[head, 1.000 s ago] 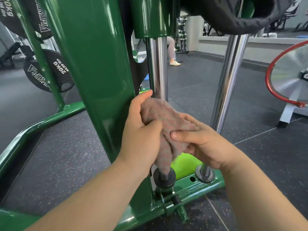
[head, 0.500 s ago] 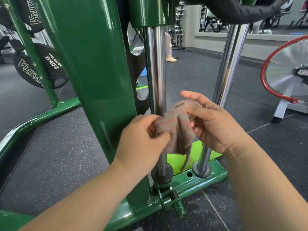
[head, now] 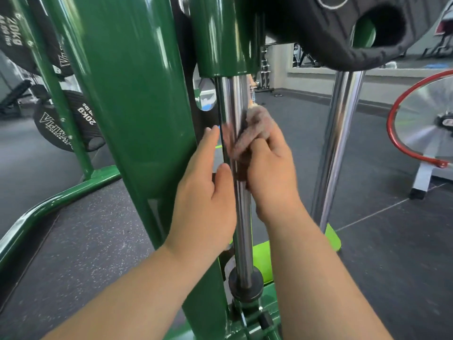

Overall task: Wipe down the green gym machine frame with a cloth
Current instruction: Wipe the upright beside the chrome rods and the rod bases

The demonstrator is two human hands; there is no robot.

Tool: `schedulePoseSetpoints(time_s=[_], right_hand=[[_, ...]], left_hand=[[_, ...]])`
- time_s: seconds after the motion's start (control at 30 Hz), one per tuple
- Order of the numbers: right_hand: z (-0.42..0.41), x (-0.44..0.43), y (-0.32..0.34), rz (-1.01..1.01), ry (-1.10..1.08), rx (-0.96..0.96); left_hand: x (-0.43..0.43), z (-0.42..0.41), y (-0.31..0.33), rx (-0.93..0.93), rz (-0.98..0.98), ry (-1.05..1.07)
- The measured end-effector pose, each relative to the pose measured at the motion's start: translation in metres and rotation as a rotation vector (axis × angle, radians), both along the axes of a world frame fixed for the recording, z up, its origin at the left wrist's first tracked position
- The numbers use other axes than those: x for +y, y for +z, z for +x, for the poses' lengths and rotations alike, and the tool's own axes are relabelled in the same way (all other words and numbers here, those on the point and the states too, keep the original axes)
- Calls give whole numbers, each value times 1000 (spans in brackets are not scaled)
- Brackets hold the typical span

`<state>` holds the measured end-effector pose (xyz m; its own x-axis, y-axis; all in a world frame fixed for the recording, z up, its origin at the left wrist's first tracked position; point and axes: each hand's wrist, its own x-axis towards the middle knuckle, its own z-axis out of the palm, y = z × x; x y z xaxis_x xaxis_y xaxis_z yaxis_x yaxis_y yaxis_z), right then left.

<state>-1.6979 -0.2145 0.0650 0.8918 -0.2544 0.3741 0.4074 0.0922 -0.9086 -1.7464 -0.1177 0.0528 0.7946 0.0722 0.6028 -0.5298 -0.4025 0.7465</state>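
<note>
We see the right hand (head: 266, 165) gripping a crumpled grey-pink cloth (head: 255, 126) against the chrome guide rod (head: 236, 99); the left hand (head: 206, 187), fingers relaxed, rests beside it, glossy green frame (head: 132, 94) just left.

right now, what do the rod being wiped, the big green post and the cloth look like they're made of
Rod: polished, likely chromed steel; it mirrors the room in bright streaks.
Green post: looks like metal under glossy green paint, with sharp window highlights.
Cloth: soft woven or terry fabric, brownish grey, matte and bunched in the right hand; the fibre cannot be told.
</note>
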Motion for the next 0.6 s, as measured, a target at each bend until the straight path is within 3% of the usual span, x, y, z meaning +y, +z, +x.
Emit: schedulePoseSetpoints(time_s=[0.07, 0.13, 0.2, 0.33, 0.4, 0.5, 0.6], right_hand=[[7, 10, -4, 119, 96, 134], [10, 3, -8, -82, 97, 259], [9, -2, -8, -182, 109, 300], [12, -6, 37, 199, 214, 23], [21, -8, 48, 189, 209, -7], [25, -15, 18, -93, 206, 343], [21, -16, -18, -349, 349, 689]], left_hand=[[-6, 3, 11, 30, -195, -90], [-13, 19, 25, 100, -406, -179], [-9, 42, 25, 120, -452, -285], [0, 59, 21, 171, -372, -322], [3, 61, 10, 200, -353, -327], [11, 68, 4, 234, -404, -360], [5, 83, 7, 243, -454, -336]])
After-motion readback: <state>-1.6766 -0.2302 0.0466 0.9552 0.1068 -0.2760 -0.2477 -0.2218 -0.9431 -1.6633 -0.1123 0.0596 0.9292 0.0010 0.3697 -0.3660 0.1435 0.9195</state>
